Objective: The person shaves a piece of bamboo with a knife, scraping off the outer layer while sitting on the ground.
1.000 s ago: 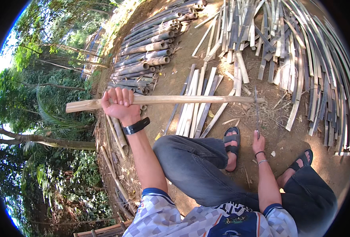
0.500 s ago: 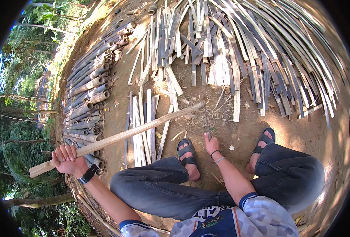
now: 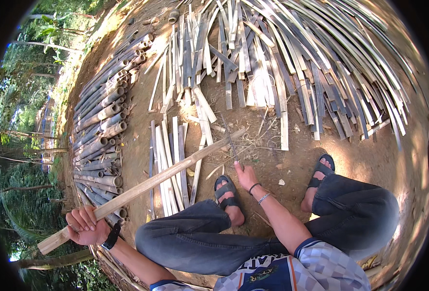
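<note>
A long pale bamboo strip (image 3: 161, 175) slants across the view, its near end at the lower left and its far end in front of my feet. Near the lower end my left hand (image 3: 87, 224) is closed round it. My right hand (image 3: 246, 175) grips a knife (image 3: 233, 148) by its handle, which is mostly hidden in the fist. The long, thin, dark blade points away from me and crosses the strip close to its far end. Whether the edge touches or cuts into the wood I cannot tell.
Several short split strips (image 3: 168, 165) lie by my left foot. Farther off spreads a big pile of bamboo strips (image 3: 316, 72). Round bamboo poles (image 3: 103, 114) are stacked at the left, beside greenery. Shavings (image 3: 253, 140) litter the dirt between my sandalled feet.
The knife blade has swung left and now crosses the strip's far end. My right hand has shifted left with it; my left hand and the strip's near end have dropped lower.
</note>
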`<state>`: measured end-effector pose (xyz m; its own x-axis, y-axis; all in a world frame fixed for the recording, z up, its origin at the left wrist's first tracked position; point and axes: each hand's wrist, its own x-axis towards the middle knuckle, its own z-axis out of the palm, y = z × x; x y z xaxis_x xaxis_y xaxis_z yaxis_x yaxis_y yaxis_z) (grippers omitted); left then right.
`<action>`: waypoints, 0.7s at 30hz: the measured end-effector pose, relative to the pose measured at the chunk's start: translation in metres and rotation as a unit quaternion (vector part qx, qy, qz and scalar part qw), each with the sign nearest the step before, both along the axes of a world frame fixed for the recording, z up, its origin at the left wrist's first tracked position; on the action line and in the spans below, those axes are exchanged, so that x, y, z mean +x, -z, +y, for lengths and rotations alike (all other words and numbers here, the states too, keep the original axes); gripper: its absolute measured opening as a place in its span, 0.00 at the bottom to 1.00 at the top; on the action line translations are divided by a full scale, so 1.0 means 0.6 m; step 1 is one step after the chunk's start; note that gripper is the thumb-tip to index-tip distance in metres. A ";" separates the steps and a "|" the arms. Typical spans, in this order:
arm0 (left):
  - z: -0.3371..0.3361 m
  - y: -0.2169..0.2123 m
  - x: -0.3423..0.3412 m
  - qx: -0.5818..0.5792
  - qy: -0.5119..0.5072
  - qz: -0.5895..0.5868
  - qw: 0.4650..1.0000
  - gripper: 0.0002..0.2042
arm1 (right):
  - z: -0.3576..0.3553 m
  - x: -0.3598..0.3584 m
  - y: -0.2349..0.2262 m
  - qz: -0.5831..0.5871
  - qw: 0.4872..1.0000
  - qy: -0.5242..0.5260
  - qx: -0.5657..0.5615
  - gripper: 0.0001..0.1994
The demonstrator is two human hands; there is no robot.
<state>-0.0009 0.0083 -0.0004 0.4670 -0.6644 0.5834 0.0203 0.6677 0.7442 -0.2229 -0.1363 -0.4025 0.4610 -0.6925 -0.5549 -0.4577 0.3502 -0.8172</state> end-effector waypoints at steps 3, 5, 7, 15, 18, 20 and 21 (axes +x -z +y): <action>0.015 -0.001 -0.005 -0.001 0.031 -0.019 0.999 0.17 | -0.005 -0.005 -0.022 0.011 1.000 0.006 0.003 0.33; 0.006 -0.002 -0.016 -0.008 0.033 -0.017 0.999 0.18 | 0.006 -0.005 -0.018 -0.024 0.999 -0.003 -0.049 0.33; 0.001 -0.005 -0.017 -0.010 0.040 -0.018 0.999 0.18 | 0.005 -0.010 0.015 -0.087 0.994 0.002 -0.059 0.34; -0.007 -0.001 -0.022 -0.035 -0.020 -0.016 0.999 0.20 | -0.003 -0.025 0.086 -0.028 0.998 0.036 0.034 0.35; 0.013 -0.006 -0.011 0.006 0.051 -0.023 0.998 0.17 | 0.005 -0.030 0.063 -0.025 0.997 0.018 -0.075 0.36; 0.003 -0.005 -0.013 -0.001 0.049 -0.024 0.999 0.18 | -0.022 -0.047 0.090 0.015 0.997 0.038 -0.063 0.36; 0.003 -0.005 -0.015 0.000 0.052 -0.021 0.998 0.18 | -0.039 -0.057 0.088 0.043 0.999 0.014 -0.003 0.36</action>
<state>-0.0101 0.0103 0.0026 0.3707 -0.7075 0.6017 0.0570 0.6640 0.7456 -0.2573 -0.1595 -0.4552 0.3920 -0.7079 -0.5875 -0.5157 0.3598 -0.7776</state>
